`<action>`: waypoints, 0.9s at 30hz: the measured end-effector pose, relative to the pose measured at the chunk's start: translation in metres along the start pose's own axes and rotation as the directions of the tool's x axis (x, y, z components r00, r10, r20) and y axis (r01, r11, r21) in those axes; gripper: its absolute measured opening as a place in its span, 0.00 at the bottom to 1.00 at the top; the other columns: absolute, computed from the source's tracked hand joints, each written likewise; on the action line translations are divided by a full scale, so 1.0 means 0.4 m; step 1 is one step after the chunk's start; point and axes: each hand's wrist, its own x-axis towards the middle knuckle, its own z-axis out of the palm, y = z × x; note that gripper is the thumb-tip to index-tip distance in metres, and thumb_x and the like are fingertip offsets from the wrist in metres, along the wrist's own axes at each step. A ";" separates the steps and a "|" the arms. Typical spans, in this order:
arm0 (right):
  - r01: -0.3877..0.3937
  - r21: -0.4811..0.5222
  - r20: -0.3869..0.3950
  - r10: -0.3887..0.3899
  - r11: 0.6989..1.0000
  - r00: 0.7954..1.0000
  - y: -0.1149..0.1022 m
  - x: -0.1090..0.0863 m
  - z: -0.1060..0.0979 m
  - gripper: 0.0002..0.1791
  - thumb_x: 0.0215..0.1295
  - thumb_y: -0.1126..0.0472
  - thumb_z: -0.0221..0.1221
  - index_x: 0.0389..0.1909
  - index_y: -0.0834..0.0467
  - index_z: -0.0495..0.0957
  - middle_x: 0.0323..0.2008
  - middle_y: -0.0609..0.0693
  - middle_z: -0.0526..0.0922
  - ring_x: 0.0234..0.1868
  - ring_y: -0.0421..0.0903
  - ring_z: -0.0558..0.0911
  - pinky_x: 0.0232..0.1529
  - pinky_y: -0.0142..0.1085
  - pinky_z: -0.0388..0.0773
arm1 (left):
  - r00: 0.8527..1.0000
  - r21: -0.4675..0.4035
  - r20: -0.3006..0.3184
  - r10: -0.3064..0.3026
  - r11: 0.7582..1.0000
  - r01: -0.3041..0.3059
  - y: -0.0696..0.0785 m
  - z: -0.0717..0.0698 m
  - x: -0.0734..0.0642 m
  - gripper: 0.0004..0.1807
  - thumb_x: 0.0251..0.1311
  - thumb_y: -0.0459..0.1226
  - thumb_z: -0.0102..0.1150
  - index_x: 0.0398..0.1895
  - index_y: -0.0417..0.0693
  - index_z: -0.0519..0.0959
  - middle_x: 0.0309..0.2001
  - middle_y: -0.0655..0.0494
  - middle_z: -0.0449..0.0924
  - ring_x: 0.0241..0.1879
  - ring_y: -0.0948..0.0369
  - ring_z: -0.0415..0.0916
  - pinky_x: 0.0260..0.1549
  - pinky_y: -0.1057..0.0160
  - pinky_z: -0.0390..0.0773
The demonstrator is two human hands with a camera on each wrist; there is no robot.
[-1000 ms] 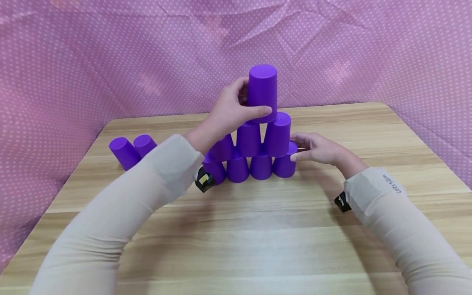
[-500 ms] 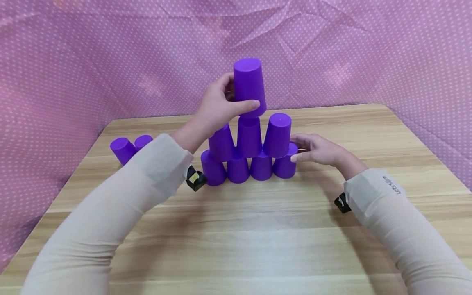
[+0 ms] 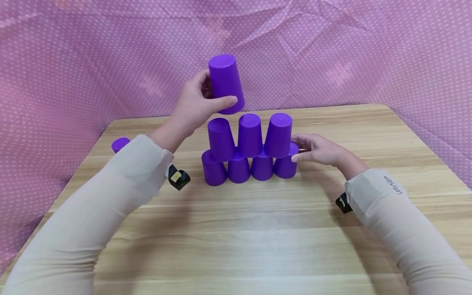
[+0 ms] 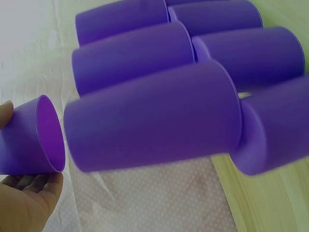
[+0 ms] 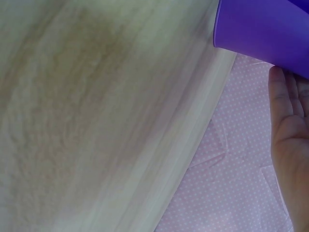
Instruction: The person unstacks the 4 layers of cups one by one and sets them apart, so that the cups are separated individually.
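Observation:
My left hand grips a purple cup in the head view, thumb across its front. The cup is upside down, slightly tilted, above the upper row's left end. In the left wrist view its open mouth shows. Below, three upside-down purple cups stand on a bottom row of several more. My right hand is at the bottom row's right end cup, thumb in front and fingers partly hidden behind. In the right wrist view its straight fingers touch that cup's side.
Another purple cup shows at the far left, mostly hidden by the left sleeve. The wooden table ends at a pink dotted cloth behind. Small black wrist cameras, such as this camera, stick out under both wrists.
My left hand has moved left and a little up with its cup, away from over the upper row's middle. The left sleeve now covers more of the loose cups. My right hand stays put.

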 end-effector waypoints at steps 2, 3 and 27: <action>-0.004 0.003 0.004 0.004 1.000 1.000 -0.002 0.001 0.000 0.31 0.59 0.68 0.59 0.62 0.71 0.60 0.56 0.67 0.72 0.59 0.57 0.71 0.63 0.46 0.67 | 1.000 0.011 -0.019 -0.010 1.000 0.010 -0.003 -0.015 -0.002 0.33 0.49 0.36 0.68 0.60 0.47 0.66 0.54 0.49 0.73 0.52 0.58 0.73 0.54 0.63 0.75; -0.001 0.000 0.004 0.001 1.000 1.000 -0.002 0.001 -0.001 0.31 0.59 0.68 0.59 0.62 0.72 0.60 0.57 0.67 0.72 0.59 0.57 0.71 0.63 0.46 0.67 | 1.000 0.016 -0.028 -0.013 1.000 0.014 -0.004 -0.023 -0.002 0.33 0.50 0.36 0.68 0.61 0.48 0.66 0.54 0.49 0.73 0.53 0.58 0.73 0.54 0.63 0.74; -0.022 0.008 0.007 0.022 1.000 1.000 0.001 0.014 -0.001 0.32 0.58 0.68 0.60 0.63 0.70 0.60 0.58 0.65 0.71 0.60 0.57 0.70 0.64 0.47 0.65 | 0.960 0.149 -0.222 -0.168 0.968 0.204 -0.121 -0.183 -0.011 0.35 0.52 0.46 0.66 0.63 0.53 0.63 0.61 0.51 0.69 0.60 0.57 0.67 0.62 0.59 0.67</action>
